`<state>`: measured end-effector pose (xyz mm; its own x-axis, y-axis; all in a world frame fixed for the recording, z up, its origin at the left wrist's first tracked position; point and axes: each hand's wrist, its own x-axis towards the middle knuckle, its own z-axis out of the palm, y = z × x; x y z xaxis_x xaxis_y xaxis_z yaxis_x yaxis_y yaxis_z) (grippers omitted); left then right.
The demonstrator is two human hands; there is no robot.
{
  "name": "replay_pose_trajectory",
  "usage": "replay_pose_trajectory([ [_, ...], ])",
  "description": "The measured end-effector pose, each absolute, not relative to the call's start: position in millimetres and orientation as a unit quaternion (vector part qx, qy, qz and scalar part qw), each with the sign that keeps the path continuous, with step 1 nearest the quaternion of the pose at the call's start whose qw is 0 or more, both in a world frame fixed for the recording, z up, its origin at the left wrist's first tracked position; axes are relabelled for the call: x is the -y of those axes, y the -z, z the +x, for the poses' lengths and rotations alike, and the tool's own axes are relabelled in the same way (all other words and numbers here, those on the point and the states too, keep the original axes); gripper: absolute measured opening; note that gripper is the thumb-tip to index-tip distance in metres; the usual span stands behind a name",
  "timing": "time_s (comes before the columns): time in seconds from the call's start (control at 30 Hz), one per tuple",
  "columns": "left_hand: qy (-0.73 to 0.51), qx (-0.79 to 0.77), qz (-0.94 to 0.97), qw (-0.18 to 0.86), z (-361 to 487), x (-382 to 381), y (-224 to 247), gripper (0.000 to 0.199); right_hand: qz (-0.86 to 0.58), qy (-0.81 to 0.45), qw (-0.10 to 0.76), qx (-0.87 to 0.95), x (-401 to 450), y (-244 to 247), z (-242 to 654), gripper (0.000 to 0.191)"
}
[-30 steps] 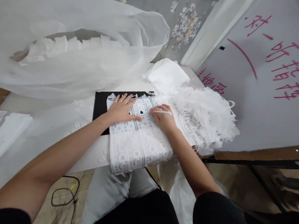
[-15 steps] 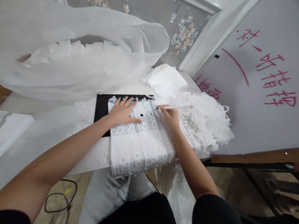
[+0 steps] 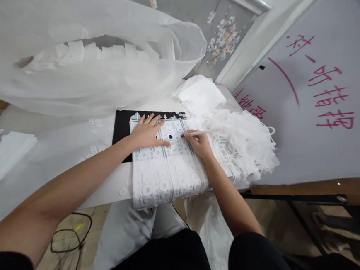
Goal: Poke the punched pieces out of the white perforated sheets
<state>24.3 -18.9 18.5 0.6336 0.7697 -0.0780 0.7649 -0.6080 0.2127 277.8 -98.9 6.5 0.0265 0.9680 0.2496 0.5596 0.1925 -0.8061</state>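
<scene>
My left hand [image 3: 146, 135] lies flat with spread fingers on a white sheet stack [image 3: 161, 173] patterned with cut-out shapes. A slim, pale, pen-like tool [image 3: 210, 131] is pinched in my right hand [image 3: 200, 145], its tip at the sheet's surface near a small dark square opening. The tool's exact kind is too fine to make out. Beneath the sheets sits a black board [image 3: 122, 129], showing at the left and top. The near end of the sheets hangs over the table edge.
Tangled white strips [image 3: 248, 144] are heaped to the right, with folded white sheets [image 3: 200, 93] behind. A large translucent bag [image 3: 87, 78] fills the back left. Small cut pieces [image 3: 94, 149] dot the table [image 3: 67, 172]. More white sheets [image 3: 3, 158] lie far left.
My right hand has shifted slightly left with the tool, from the dark stripe to near the square opening. My left hand stays in the same spot on the sheets.
</scene>
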Motion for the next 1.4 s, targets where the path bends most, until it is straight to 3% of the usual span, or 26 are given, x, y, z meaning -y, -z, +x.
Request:
replay_pose_trajectory([
  [0.13, -0.011, -0.429, 0.896, 0.11, 24, 19, -17, 0.123, -0.569, -0.166, 0.395, 0.702, 102, -5, 278, 0.032],
  [0.33, -0.013, -0.428, 0.898, 0.105, 24, 17, -13, 0.124, -0.507, -0.02, 0.29, 0.811, 103, -6, 283, 0.023],
  [0.5, -0.013, -0.427, 0.899, 0.1, 24, 16, -13, 0.123, -0.545, 0.008, 0.321, 0.775, 98, -4, 290, 0.027],
  [0.63, -0.011, -0.424, 0.899, 0.111, 24, 17, -15, 0.123, -0.578, -0.064, 0.435, 0.687, 95, -1, 294, 0.029],
  [0.73, -0.012, -0.422, 0.899, 0.121, 23, 18, -17, 0.123, -0.551, -0.166, 0.472, 0.668, 95, 1, 294, 0.029],
  [1.0, -0.019, -0.42, 0.901, 0.112, 24, 17, -16, 0.126, -0.531, -0.263, 0.435, 0.678, 95, 2, 292, 0.031],
  [1.4, -0.013, -0.425, 0.898, 0.114, 24, 18, -17, 0.123, -0.534, -0.214, 0.385, 0.722, 99, -3, 288, 0.033],
])
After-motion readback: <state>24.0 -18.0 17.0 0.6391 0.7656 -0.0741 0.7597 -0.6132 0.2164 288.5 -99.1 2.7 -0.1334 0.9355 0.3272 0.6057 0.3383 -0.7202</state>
